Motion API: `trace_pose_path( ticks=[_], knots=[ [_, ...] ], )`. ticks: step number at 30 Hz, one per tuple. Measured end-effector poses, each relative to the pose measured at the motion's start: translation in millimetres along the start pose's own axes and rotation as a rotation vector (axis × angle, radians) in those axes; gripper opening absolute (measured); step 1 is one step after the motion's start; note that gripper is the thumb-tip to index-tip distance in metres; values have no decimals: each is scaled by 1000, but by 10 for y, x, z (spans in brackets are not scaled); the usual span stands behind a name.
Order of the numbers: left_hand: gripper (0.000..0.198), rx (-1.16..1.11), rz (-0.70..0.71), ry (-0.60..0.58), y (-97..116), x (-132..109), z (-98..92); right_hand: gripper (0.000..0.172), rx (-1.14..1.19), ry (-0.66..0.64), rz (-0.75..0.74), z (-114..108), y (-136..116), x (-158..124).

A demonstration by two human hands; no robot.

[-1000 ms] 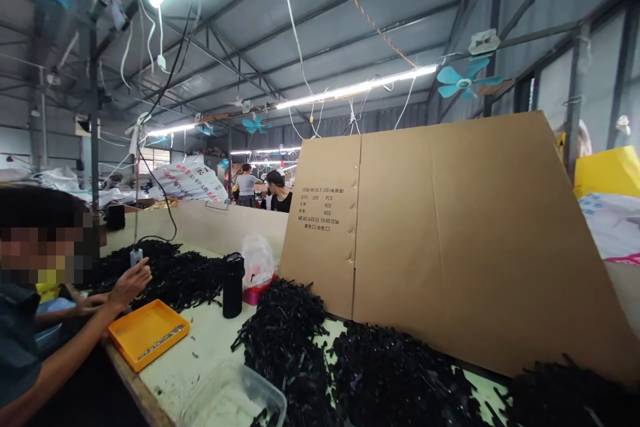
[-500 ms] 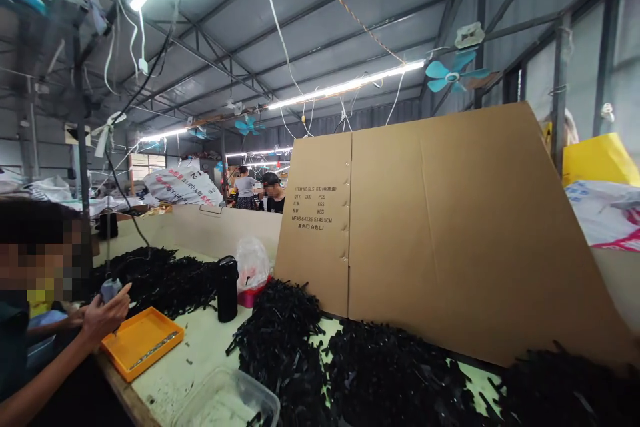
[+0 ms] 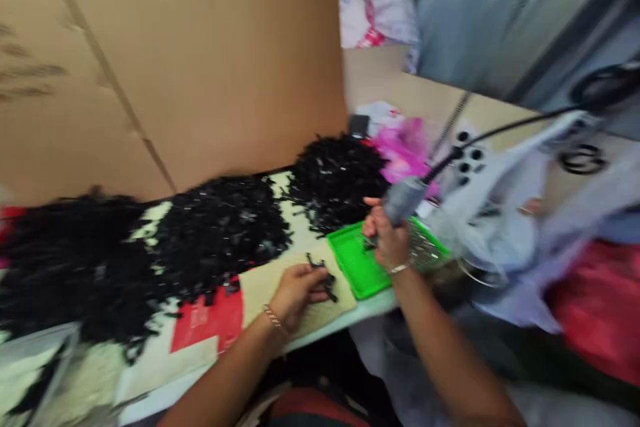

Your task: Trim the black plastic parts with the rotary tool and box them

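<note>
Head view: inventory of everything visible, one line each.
cardboard sheet: 1, tan, upper left, behind bench
bench: 1, pale, across frame
black plastic heaps: 3, black, along bench
green tray: 1, green, on bench before rightmost heap
mat: 1, tan, on bench
red patch: 1, red, on bench left of mat
pink bag: 1, pink, behind tray
red cloth: 1, red, far right
grey tool: 1, grey, in right hand
cable: 1, black, from tool toward upper right
black pieces: a few, black, on mat
left hand: 1, on mat, touching pieces
right hand: 1, above tray, gripping tool
</note>
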State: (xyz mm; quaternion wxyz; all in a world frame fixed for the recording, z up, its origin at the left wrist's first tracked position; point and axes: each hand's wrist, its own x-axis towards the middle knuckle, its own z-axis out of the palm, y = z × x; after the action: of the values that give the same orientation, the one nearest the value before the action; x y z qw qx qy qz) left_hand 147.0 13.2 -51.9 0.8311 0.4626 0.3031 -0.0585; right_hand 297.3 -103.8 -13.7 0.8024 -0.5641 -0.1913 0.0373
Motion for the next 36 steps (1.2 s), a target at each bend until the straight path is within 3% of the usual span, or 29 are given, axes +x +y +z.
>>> trace_pose_path(
  ticks=[3, 9, 23, 36],
  knots=[
    [22, 11, -25, 43, 2, 11, 57, 37, 34, 66, -24, -196, -35, -38],
    [16, 44, -43, 96, 132, -66, 41, 35, 48, 18, 5, -168, 13, -31],
    [11, 57, -64, 126, 167, -107, 86, 34, 48, -50, 20, -437, -27, -392],
    [11, 38, -60, 139, 160, -113, 90, 28, 16, -78, 3, -511, 93, -427]
  ],
)
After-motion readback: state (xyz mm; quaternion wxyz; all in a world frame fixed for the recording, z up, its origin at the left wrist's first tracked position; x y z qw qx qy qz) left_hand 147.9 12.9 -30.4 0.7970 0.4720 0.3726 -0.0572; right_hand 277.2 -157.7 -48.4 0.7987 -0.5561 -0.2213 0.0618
